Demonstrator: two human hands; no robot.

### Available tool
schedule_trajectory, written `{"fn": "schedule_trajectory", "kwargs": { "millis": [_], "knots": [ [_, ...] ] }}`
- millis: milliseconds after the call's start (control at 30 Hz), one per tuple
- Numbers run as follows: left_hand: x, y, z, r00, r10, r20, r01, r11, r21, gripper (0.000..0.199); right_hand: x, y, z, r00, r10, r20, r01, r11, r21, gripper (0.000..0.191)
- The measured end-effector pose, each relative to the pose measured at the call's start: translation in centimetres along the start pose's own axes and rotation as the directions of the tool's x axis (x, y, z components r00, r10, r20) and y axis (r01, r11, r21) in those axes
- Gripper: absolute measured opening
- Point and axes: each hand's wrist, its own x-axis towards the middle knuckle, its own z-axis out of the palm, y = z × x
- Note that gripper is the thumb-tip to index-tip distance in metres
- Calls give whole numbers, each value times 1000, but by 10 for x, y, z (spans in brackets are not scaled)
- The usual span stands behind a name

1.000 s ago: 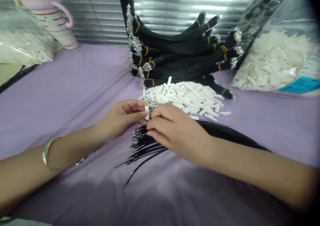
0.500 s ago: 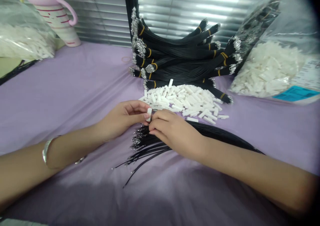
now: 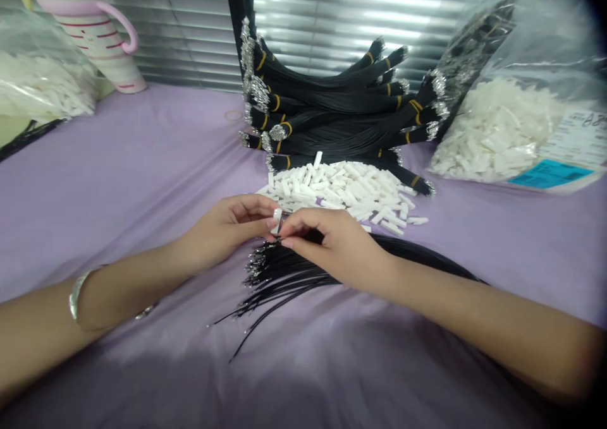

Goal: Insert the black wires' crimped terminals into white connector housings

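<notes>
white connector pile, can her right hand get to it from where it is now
Probably yes. The right hand sits just in front of the white connector pile, with only bare purple cloth between them. But its grip seems busy pinching at the small white connector held by the left hand.

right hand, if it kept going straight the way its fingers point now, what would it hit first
The right hand points left toward the left hand. It would first meet the small white connector pinched there, then the left hand's fingertips; they look almost touching, though depth is hard to judge.

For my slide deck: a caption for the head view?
Both hands pinch a white connector above loose black wires.
</notes>
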Motion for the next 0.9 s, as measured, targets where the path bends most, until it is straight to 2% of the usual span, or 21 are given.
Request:
{"fn": "schedule_trajectory", "kwargs": {
  "millis": [67,233,433,600,900],
  "knots": [
    [0,0,0,1000,-5,-3,5,1000,8,17,0,0,0,1000,-14,-13,14,999,41,10],
    [0,-1,-2,1000,4,4,-3,1000,-19,16,1,0,-6,997,-45,-57,45,999,5,12],
    [-1,2,-1,999,-34,-8,35,996,79,18,9,3,-11,989,76,-126,-97,980,-172,11],
    [-1,4,1,999,-39,-22,42,994,99,18,12,3,-10,987,101,-124,-129,961,-244,8],
    [-1,4,1,999,-35,-25,38,992,118,17,10,4,-11,991,-55,-125,18,960,-280,11]
  ]
}}
